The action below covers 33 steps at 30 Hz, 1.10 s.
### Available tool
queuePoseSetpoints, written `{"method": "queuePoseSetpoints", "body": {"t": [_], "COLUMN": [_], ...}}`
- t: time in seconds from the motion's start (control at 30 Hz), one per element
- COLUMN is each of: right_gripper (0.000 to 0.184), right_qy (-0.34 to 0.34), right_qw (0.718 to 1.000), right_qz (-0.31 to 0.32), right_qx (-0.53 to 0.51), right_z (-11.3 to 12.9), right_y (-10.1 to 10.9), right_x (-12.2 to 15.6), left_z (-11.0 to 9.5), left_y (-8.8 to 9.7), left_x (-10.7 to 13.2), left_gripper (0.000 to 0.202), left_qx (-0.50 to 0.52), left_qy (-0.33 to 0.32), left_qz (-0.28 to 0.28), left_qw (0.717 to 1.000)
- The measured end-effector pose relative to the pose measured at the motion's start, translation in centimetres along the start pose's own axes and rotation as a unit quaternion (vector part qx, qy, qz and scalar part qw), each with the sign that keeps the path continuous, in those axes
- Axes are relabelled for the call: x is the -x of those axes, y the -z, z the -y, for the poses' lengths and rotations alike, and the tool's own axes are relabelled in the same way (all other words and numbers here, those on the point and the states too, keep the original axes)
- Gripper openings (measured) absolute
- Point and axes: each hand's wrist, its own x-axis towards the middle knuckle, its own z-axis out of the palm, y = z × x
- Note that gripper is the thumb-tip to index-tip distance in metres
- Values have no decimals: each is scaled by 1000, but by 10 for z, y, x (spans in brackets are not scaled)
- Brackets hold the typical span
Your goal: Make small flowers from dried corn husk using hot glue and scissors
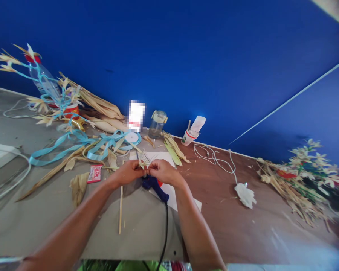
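My left hand [132, 172] and my right hand [163, 171] meet over the middle of the table, fingertips pinched close together. Between them is a small pale husk flower [141, 164], its petals pointing up and away from me; its base is hidden by the fingers. Just below lies a dark blue glue gun [156, 187] with a red trigger, its black cord running toward me. Beneath the hands is a white sheet of paper [169, 194], with thin wires [150, 156] on its far part. A thin wooden stick [121, 210] lies near my left forearm.
Light blue ribbon [56, 148], dried husks [100, 101] and a wrapped branch of flowers [45, 81] crowd the left. A glass jar [156, 126] and a paper cup [188, 137] stand by the blue wall. White cable [223, 160] and husk bundles [288, 192] lie right.
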Motion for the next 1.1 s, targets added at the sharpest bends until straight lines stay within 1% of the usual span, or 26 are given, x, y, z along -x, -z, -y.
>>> {"method": "queuePoseSetpoints", "body": {"t": [0.03, 0.1, 0.13, 0.2, 0.27, 0.33, 0.4, 0.5, 0.57, 0.6, 0.7, 0.8, 1.0, 1.1], "right_gripper": [7, 8, 9, 11, 10, 10, 11, 14, 15, 15, 13, 11, 11, 12], "right_qy": [3, 2, -7, -39, -64, -69, -64, -64, -65, -64, -63, -66, -45, -51], "right_qw": [999, 990, 976, 935, 895, 868, 842, 799, 770, 760, 750, 749, 748, 748], "right_qz": [-2, -29, -52, -100, -137, -170, -192, -199, -206, -213, -240, -256, -250, -249], "right_qx": [-34, -140, -210, -338, -420, -462, -500, -563, -600, -610, -613, -608, -613, -613], "right_z": [-1, -3, -4, -4, -3, 1, 6, 13, 17, 18, 19, 18, 18, 18], "right_y": [0, 1, 2, 0, -5, -14, -25, -38, -44, -46, -49, -51, -58, -60], "right_x": [-2, -5, -7, -11, -14, -16, -17, -16, -15, -15, -15, -15, -15, -15], "left_z": [-1, -6, -8, -13, -16, -17, -16, -12, -10, -9, -9, -8, -6, -6], "left_y": [0, 0, -1, -4, -9, -13, -16, -19, -20, -20, -21, -20, -22, -23], "left_x": [0, 1, 2, 2, 3, 2, 1, 0, -1, -1, -1, 0, -1, -1], "left_gripper": [15, 16, 19, 25, 26, 23, 23, 24, 24, 23, 22, 21, 25, 26], "left_qx": [12, 45, 64, 102, 128, 141, 150, 158, 155, 154, 164, 174, 202, 228], "left_qy": [4, 17, 22, 23, 7, -3, -2, -3, -5, -4, -2, -2, 19, 14], "left_qz": [0, -13, -25, -57, -90, -110, -118, -115, -122, -129, -152, -154, -159, -155], "left_qw": [1000, 999, 997, 993, 988, 984, 982, 981, 980, 980, 975, 973, 966, 961]}}
